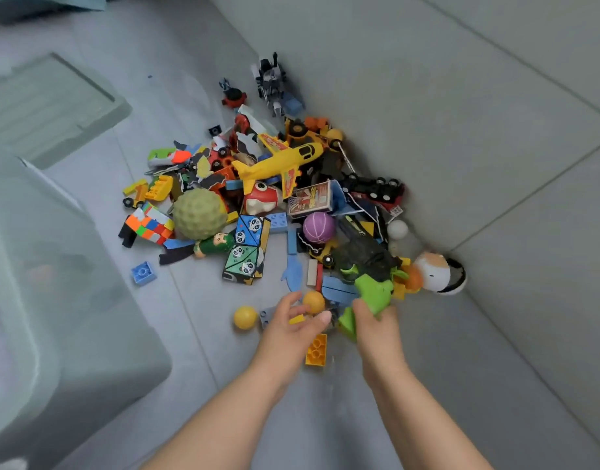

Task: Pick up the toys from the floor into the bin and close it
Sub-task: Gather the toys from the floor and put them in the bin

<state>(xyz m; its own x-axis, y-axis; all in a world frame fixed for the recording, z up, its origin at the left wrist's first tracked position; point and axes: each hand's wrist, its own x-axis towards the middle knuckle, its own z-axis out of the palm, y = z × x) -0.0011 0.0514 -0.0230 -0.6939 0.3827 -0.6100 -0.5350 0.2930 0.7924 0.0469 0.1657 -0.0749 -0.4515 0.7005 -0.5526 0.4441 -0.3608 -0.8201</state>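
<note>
No legible wording anywhere in the pile. On the red card box, just right of the frame's centre, printed characters across the face and a chequered strip along one edge, all too blurred to make out. On both wings of the yellow plane, above centre, red stickers with pale marks, unreadable. Beside the red and black truck, right of centre, a small white tag with dark print, too small to tell. At the left edge of the pile, a yellow piece seemingly shaped like the numeral 1, though blurred
</note>
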